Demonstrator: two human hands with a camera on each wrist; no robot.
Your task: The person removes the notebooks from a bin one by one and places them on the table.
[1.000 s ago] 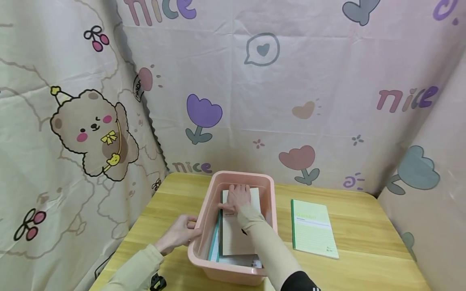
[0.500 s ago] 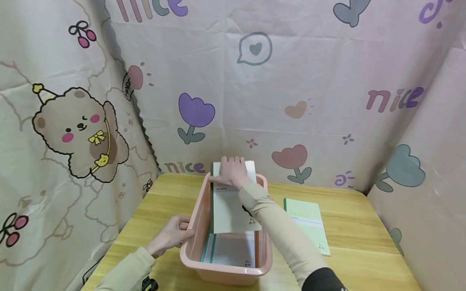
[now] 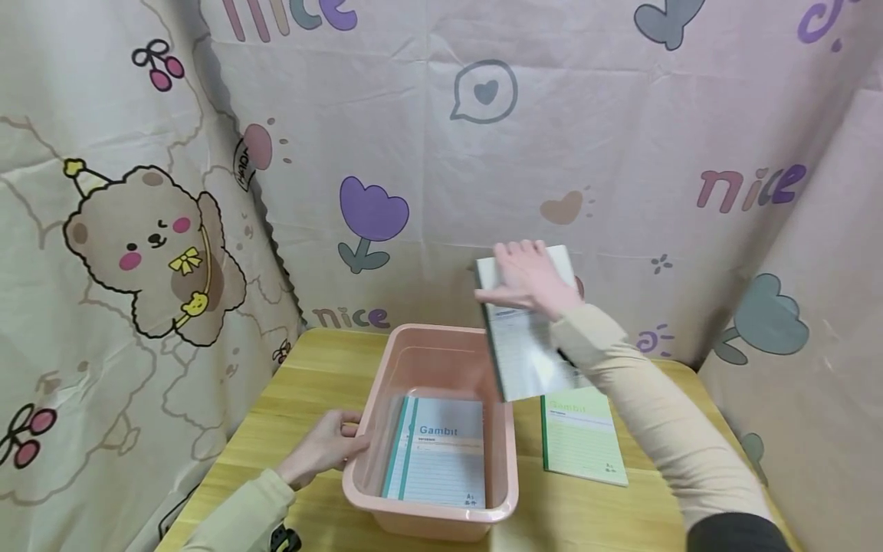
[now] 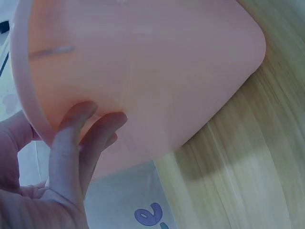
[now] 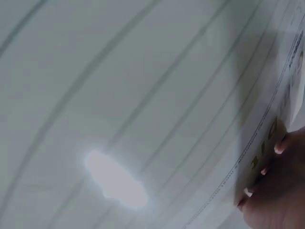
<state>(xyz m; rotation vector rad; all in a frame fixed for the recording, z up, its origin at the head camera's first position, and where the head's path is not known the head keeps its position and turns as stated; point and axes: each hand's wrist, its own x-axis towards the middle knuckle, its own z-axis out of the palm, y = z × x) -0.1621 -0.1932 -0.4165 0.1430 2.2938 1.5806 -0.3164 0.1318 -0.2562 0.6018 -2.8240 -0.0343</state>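
My left hand [image 3: 320, 448] holds the left rim of a pink plastic bin [image 3: 429, 507], its thumb at the rim. The left wrist view has its fingers [image 4: 64, 160] against the bin's outer wall. My right hand [image 3: 531, 280] grips a pale ruled notebook [image 3: 526, 356] with a dark spine by its upper part, raised and tilted to the right of the bin. In the right wrist view its lined cover [image 5: 143, 109] fills most of the picture. Notebooks with teal spines, the top one a blue-grey "Gambit" notebook [image 3: 444, 468], lie overlapped on the bin's floor.
A light green notebook [image 3: 586, 445] with a green spine lies on the wooden table [image 3: 331, 368] right of the bin, partly behind the raised one. A printed cloth [image 3: 441, 153] hangs along the table's back and sides.
My right hand has lifted the dark-spined notebook out of the bin and carried it up and right, uncovering the "Gambit" notebook. My left hand stays at the rim.
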